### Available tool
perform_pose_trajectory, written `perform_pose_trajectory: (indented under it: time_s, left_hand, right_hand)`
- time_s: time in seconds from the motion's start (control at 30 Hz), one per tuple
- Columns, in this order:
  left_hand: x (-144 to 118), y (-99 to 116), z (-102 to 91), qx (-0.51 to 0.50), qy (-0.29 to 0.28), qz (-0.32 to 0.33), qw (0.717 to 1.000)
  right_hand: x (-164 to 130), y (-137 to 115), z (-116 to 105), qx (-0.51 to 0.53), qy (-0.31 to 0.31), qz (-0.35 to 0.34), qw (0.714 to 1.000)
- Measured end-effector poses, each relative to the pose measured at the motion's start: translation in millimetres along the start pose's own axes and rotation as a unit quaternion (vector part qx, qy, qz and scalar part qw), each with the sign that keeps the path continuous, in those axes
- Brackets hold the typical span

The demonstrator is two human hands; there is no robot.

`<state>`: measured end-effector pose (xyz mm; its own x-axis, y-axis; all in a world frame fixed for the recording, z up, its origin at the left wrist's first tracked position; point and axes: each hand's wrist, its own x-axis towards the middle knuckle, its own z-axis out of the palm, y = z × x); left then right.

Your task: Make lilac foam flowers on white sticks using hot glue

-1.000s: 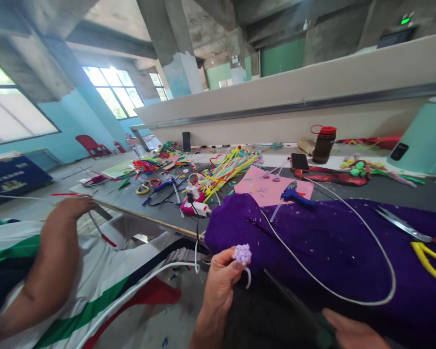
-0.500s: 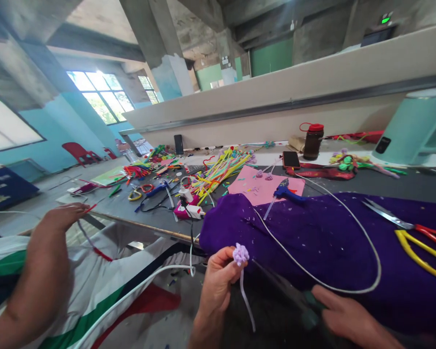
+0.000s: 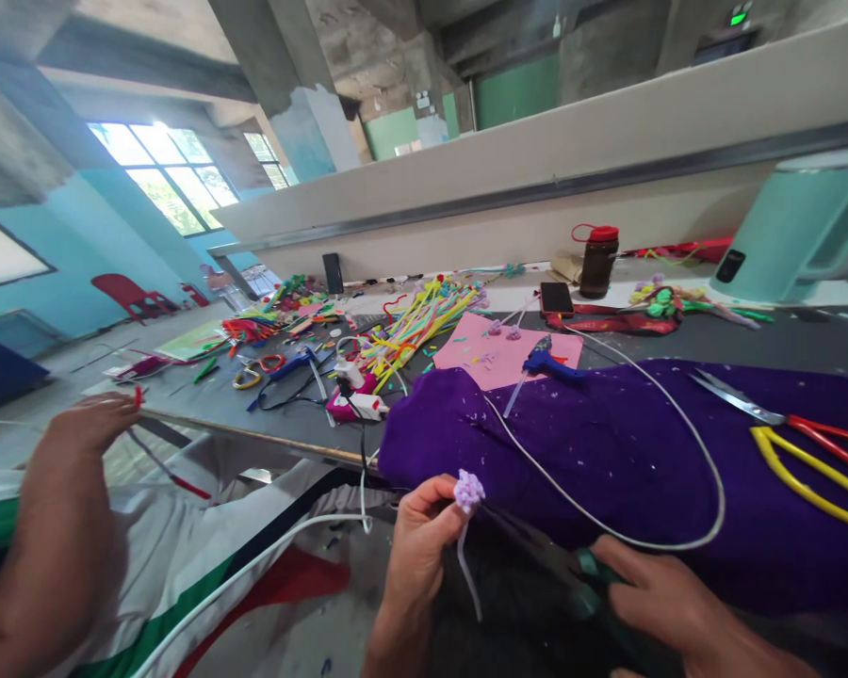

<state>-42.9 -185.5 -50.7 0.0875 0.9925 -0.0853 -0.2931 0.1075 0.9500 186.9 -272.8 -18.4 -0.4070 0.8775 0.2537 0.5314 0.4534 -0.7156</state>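
Observation:
My left hand (image 3: pixel 424 537) pinches a small lilac pipe-cleaner flower (image 3: pixel 469 490) between thumb and fingertips. Its lilac stem (image 3: pixel 467 570) dangles below. At the lower right, my right hand (image 3: pixel 668 593) is wrapped around the dark green handles of a pair of scissors (image 3: pixel 594 570). The blades are dark and blurred, pointing left toward the flower; whether they touch it I cannot tell. Behind both hands lies a purple cloth (image 3: pixel 608 452) flecked with bits of fluff.
Red-and-yellow-handled scissors (image 3: pixel 784 424) lie on the cloth. A blue glue gun (image 3: pixel 547 363) rests by a pink sheet (image 3: pixel 466 348), its white cable looping right. Beyond are pipe cleaners (image 3: pixel 424 325), a bottle (image 3: pixel 599 264) and a teal kettle (image 3: pixel 784 231). A co-worker's arm (image 3: pixel 71 508) reaches in at left.
The view has shifted a little, so the table items sit further left and up. My right hand and the scissors have moved slightly left; the flower stays pinched in my left hand.

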Motion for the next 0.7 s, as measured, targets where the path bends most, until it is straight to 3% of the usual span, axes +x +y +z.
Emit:
perform_pose_trajectory:
  time_s: [0.4, 0.5, 0.7]
  left_hand:
    - [-1.9, 0.2, -1.1, 0.063, -0.013, 0.051, 0.997]
    - [-2.0, -0.4, -1.3, 0.071, -0.013, 0.058, 0.996]
    - [-2.1, 0.1, -0.1, 0.064, -0.020, 0.058, 0.996]
  right_hand:
    - [-2.1, 0.2, 4.1, -0.040, 0.014, 0.029, 0.999]
    - [-7.3, 5.0, 5.0, -0.046, -0.018, 0.050, 0.998]
    - [-32.1, 29.6, 9.8, 0.048, -0.057, 0.173, 0.982]
